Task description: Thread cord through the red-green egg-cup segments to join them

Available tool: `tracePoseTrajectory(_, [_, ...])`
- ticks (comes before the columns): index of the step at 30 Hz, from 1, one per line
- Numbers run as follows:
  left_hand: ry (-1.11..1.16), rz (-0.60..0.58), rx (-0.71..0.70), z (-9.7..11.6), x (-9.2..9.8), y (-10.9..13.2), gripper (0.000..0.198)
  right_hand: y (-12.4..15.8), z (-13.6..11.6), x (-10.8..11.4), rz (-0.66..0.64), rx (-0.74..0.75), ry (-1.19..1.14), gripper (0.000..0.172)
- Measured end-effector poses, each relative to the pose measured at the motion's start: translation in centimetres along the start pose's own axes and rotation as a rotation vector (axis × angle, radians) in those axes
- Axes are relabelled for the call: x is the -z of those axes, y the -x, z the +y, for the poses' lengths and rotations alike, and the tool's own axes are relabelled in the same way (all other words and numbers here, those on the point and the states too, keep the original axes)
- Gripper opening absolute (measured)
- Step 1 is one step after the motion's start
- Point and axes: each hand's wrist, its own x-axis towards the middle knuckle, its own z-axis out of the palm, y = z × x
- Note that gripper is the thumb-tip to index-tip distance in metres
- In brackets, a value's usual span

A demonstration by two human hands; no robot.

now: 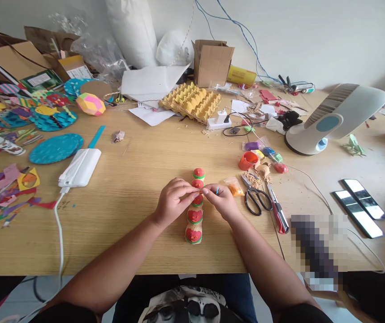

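head view: both hands (177,199) (219,199) pinched, contents unclear, over red faces (195,216) near table edge (145,272), power bank (84,168) apart

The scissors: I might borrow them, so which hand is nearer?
Right. The right hand is to the left of the scissors, apart from them; the left hand is farther left, beyond the right hand.

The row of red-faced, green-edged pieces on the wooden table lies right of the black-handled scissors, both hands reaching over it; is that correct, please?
Not quite: the head view shows the row of red-faced pieces left of the scissors, on the wooden table, with the left hand and right hand reaching over it.
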Motion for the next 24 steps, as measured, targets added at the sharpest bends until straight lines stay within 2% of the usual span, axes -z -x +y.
tracePoseTrajectory(7, [-0.046,0.012,-0.050,0.07,0.08,-0.04,0.005,-0.17,0.53,0.04,-0.023,0.010,-0.010,0.047])
tracePoseTrajectory(12, [-0.027,0.037,-0.051,0.09,0.06,-0.19,0.014,-0.14,0.59,0.20,-0.008,0.024,-0.011,0.045])
tracePoseTrajectory(24, [0.018,0.010,-0.031,0.08,0.07,-0.04,0.006,0.05,-0.05,0.10,-0.043,0.017,-0.001,0.049])
